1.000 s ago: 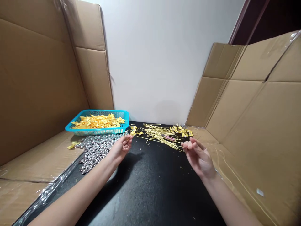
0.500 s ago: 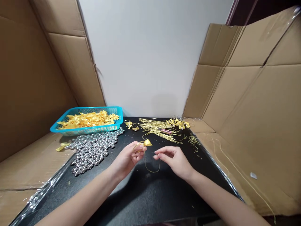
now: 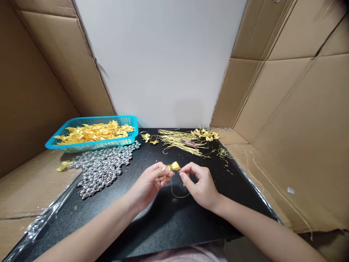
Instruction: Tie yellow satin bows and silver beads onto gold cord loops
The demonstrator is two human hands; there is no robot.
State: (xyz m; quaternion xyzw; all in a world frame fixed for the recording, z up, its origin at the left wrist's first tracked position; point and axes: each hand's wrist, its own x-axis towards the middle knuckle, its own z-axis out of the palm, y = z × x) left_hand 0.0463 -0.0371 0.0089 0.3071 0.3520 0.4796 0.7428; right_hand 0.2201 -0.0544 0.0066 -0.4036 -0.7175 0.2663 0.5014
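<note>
My left hand (image 3: 152,182) is closed around a yellow ribbon bow (image 3: 175,166) and a thin gold loop (image 3: 163,170) beneath it. Close on the right, thumb and forefinger of my right hand (image 3: 200,183) pinch a thin needle, mostly hidden by the fingers, at the bow's edge. Whether its tip has entered the ribbon I cannot tell. A slack gold thread (image 3: 178,197) hangs in a curve between both hands, above the black tabletop (image 3: 163,227).
A blue basket (image 3: 92,146) of yellow bows stands at back left, with many silver beads (image 3: 106,167) in front. Gold cords (image 3: 177,142) lie at the back around a pink tool (image 3: 191,144). Finished-looking bows (image 3: 208,134) and tangled thread (image 3: 224,152) lie right. Cardboard walls (image 3: 294,120) flank the table.
My right hand has moved in toward the left, bringing the needle up to the bow. The camera view has tilted down slightly.
</note>
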